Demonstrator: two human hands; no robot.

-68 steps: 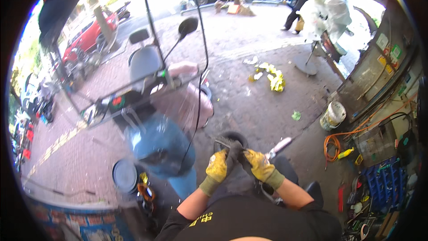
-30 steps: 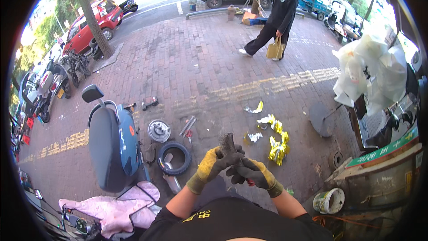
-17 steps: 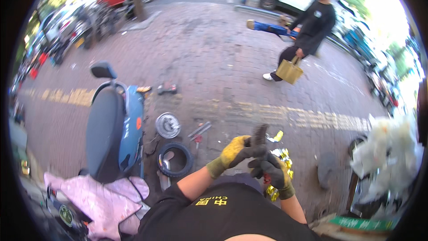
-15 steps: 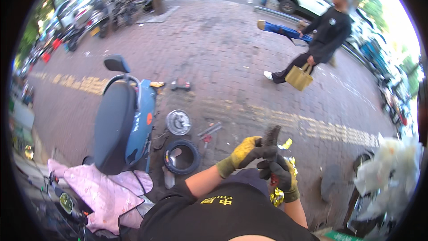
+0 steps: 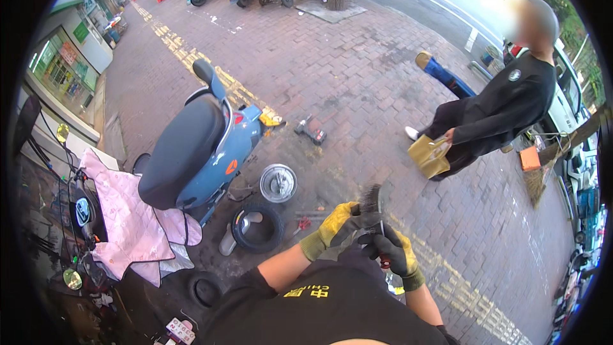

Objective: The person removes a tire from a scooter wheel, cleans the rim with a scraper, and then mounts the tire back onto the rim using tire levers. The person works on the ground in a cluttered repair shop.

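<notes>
On the brick pavement [image 5: 364,89]: a person wearing a black shirt [image 5: 268,313] is working with both gloved hands near each other.
Left hand [image 5: 339,225]: in a yellow and dark grey glove, it is closing its fingers around a dark bristly piece [image 5: 370,199].
Dark bristly piece: it is standing up above the left hand's fingers, between the two hands, its ragged side facing up; whether it is a brush cannot be told.
Right hand [image 5: 397,252]: in a matching glove, it is curling around a red handle [image 5: 384,260]; the far end of that tool is hiding among the fingers, and contact with the dark piece cannot be told.
Tyre [image 5: 279,226]: it is lying flat to the left of the left hand, near a silver wheel hub [image 5: 278,183].
Red tool [image 5: 302,224]: it is resting on the ground between the tyre and the left hand.
Power drill [image 5: 310,130]: it is lying beyond the hub.
Blue scooter [image 5: 223,160]: it is standing to the left of the hub, its dark seat [image 5: 185,147] showing from above.
Pink cover [image 5: 131,217]: it is draping over another vehicle at the far left.
Passer-by [image 5: 511,96]: dressed in black, this person is carrying a tan bag [image 5: 430,156] on the right.
</notes>
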